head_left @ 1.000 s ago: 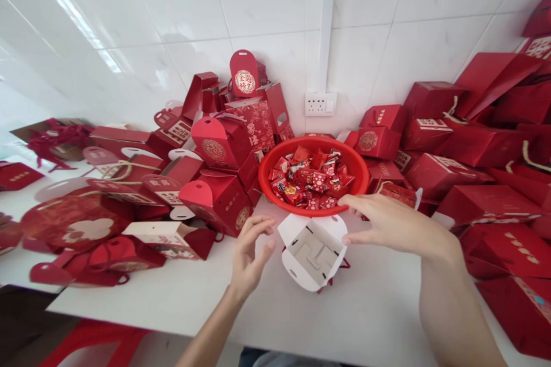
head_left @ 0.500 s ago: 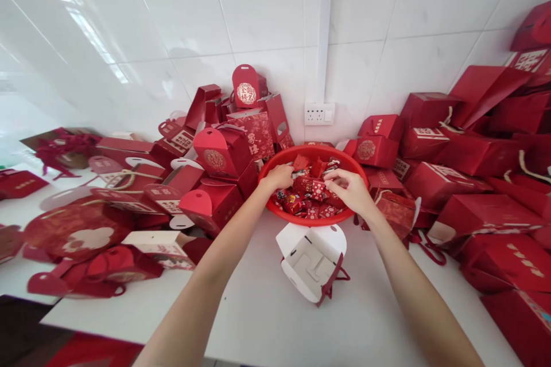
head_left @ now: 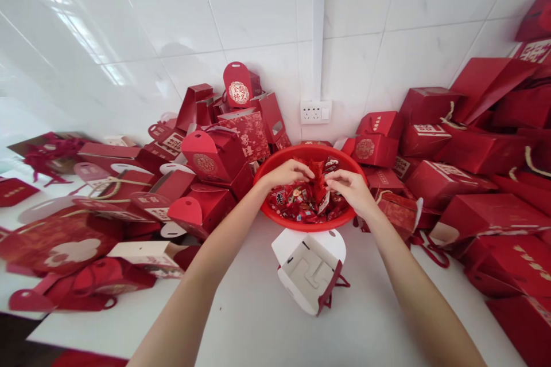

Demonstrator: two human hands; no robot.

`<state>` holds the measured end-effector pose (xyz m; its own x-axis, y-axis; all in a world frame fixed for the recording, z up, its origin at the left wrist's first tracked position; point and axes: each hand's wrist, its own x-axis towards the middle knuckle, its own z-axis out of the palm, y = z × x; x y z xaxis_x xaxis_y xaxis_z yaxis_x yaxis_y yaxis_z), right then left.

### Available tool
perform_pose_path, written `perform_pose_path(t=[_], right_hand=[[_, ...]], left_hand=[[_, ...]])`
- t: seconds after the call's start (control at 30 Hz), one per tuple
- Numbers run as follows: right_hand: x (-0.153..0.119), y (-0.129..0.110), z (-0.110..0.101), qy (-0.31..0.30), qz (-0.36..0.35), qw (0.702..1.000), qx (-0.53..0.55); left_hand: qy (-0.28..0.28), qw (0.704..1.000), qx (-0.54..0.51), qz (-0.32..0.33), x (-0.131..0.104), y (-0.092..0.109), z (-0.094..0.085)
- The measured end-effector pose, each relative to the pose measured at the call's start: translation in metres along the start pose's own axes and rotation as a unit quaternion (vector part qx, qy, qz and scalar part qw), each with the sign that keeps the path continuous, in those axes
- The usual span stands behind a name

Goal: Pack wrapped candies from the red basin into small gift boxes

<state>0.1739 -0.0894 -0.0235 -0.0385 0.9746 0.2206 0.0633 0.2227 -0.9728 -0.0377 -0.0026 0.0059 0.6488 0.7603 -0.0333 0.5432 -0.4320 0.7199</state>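
Note:
A red plastic basin [head_left: 301,222] stands on the white table, filled with small red wrapped packets [head_left: 299,198]. My left hand [head_left: 288,173] is over the basin's left half, its fingers loosely bent and stretched toward the middle; nothing shows in them. From the right, my right hand [head_left: 349,188] reaches over the rim with thumb and fingertips pinched at a red packet [head_left: 322,202] that has a pale label. In front of the basin lies an open gift box [head_left: 310,272], its pale inside facing up, flaps spread and a dark red cord handle at its right.
Red gift boxes [head_left: 215,155] are heaped on the left, some with flaps open. More red boxes [head_left: 460,183] are stacked on the right. Behind the basin, a wall socket [head_left: 315,112] sits on the white tiled wall. The white table [head_left: 253,298] runs along the front.
My left hand has moved right across the basin, nearer my right hand. Packets in the basin have shifted, and a pale-labelled one now shows below my right fingertips. The view has shifted slightly.

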Motion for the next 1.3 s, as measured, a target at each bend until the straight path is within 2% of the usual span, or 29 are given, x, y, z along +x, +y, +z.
perform_pose_path(t=[0.07,0.13,0.3,0.47,0.67,0.97,1.3], right_hand=[[-0.001,0.001,0.0,-0.001,-0.006,1.0,-0.011],[-0.001,0.002,0.0,-0.001,-0.011,1.0,-0.02],[-0.001,0.003,0.0,-0.013,-0.018,0.999,-0.033],[-0.001,0.005,-0.001,-0.025,-0.019,0.999,-0.044],[-0.001,0.007,0.0,-0.032,-0.025,0.998,-0.055],[0.0,0.007,-0.001,-0.041,-0.018,0.996,-0.078],[-0.001,0.006,-0.001,-0.048,-0.03,0.996,-0.076]], left_hand=[[0.065,0.992,0.088,-0.06,0.006,-0.005,-0.007],[0.072,0.979,0.157,-0.109,0.008,-0.012,-0.01],[0.026,0.96,0.223,-0.165,0.004,-0.024,-0.003],[-0.035,0.94,0.282,-0.189,0.001,-0.012,0.01],[-0.046,0.922,0.34,-0.181,0.002,-0.005,0.022],[-0.066,0.931,0.338,-0.119,0.007,-0.007,0.02],[-0.07,0.929,0.345,-0.118,0.006,-0.009,0.024]])
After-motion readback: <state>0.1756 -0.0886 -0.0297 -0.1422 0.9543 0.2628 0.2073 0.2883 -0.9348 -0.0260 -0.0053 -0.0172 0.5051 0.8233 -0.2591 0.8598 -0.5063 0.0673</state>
